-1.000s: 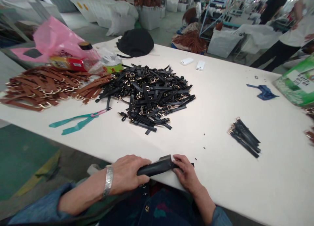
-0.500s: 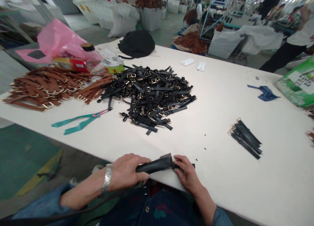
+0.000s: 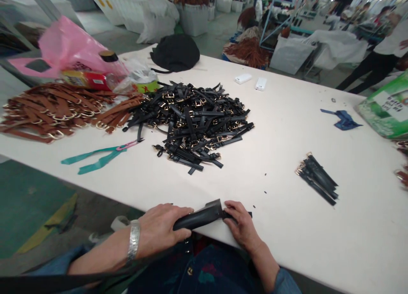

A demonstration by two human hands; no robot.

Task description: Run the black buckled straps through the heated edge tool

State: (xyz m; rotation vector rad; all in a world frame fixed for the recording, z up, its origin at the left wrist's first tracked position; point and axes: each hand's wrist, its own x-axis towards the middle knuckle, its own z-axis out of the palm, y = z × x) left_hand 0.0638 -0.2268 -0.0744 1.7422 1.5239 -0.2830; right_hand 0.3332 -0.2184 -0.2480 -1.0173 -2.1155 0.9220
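At the table's near edge my left hand [image 3: 161,226] is closed around one end of a wide, dark black piece [image 3: 198,216] that looks like leather. A silver bracelet circles that wrist. Its far end flares and meets a narrow black strap [image 3: 250,214], which my right hand [image 3: 241,226] pinches between thumb and fingers. How the strap and the wide piece join is hidden by my fingers. Beyond my hands lies a large heap of black buckle straps [image 3: 204,119]. Off to the right, several black straps [image 3: 319,180] lie together in a small row.
Thread snips [image 3: 119,148] with green-taped handles lie left of the heap. Brown buckle straps [image 3: 47,109], a pink bag [image 3: 72,43] and a black cap [image 3: 176,52] sit farther back. Two white objects [image 3: 243,78], a blue scrap [image 3: 346,120] and a green package [image 3: 387,104] are toward the right.
The view has shifted slightly, so the table things sit a little farther left and up. Both hands keep the same hold on the black piece and the strap.
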